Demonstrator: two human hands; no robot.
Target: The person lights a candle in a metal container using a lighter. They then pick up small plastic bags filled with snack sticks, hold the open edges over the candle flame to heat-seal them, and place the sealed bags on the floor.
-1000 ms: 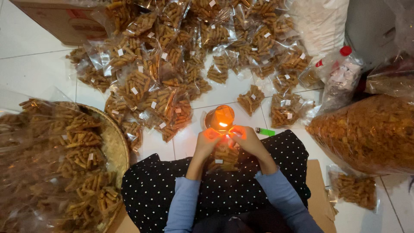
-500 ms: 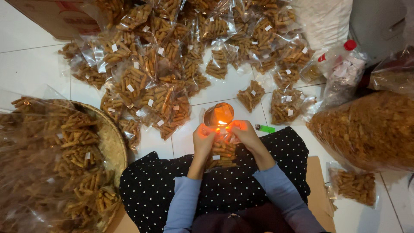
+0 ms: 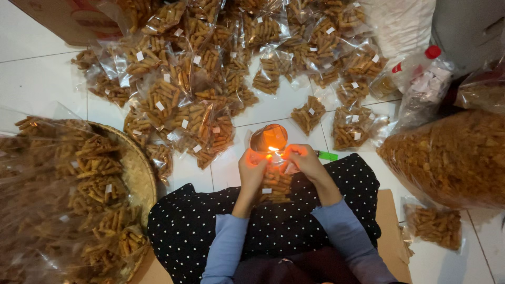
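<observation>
Head view. The flame's glare hides the top edge of the small snack bag, and I cannot make out how its mouth is folded. The left hand and right hand both pinch that bag's top, fingers curled, forearms angled inward over the lap, holding it against the candle flame. A green lighter lies half hidden behind the right hand. Sealed bags cover the floor beyond.

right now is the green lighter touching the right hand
Apart. The head view shows the green lighter lying on the white floor, tile visible between it and the right hand.
</observation>
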